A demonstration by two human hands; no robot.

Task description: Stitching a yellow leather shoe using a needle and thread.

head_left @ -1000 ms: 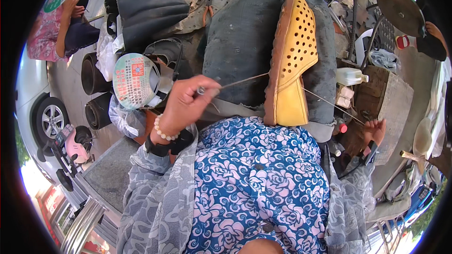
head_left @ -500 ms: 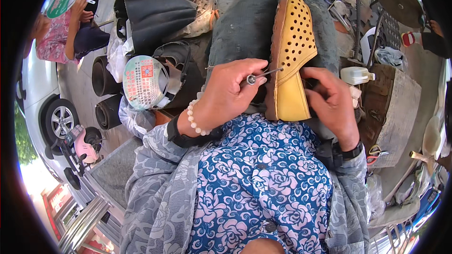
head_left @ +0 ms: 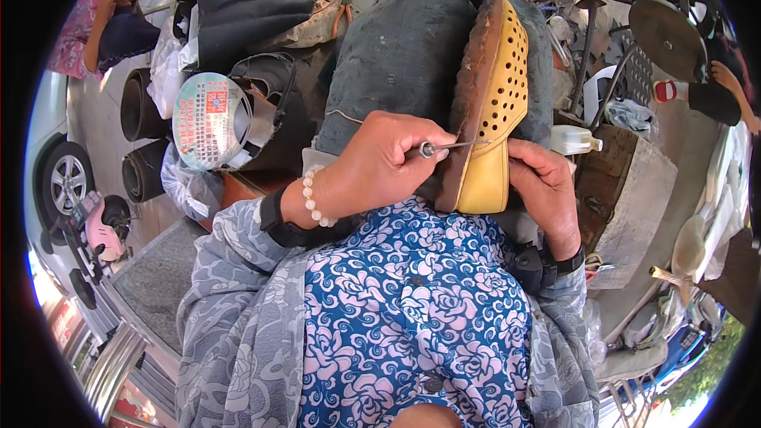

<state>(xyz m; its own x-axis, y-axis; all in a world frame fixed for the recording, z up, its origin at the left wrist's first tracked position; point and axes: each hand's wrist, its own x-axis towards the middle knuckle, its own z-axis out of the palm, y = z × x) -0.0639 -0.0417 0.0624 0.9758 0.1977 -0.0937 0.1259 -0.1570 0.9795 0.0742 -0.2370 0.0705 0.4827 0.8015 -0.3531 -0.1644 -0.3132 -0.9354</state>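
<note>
A metal awl point(head_left: 444, 146) is pinched by the left hand point(head_left: 380, 162) fingers, its tip at the yellow shoe point(head_left: 495, 111) sole edge; the heel is gripped by the right hand point(head_left: 547, 190).

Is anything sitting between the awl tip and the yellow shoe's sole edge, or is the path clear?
Nothing visible blocks it. The left hand holds the awl, whose tip already meets the yellow shoe at the sole seam. The right hand steadies the shoe from the other side, its fingers beside the seam, not across it.

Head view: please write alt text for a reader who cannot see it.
A left hand pushes a thin metal awl into the side of a yellow perforated shoe, which the right hand steadies on the lap.
</note>
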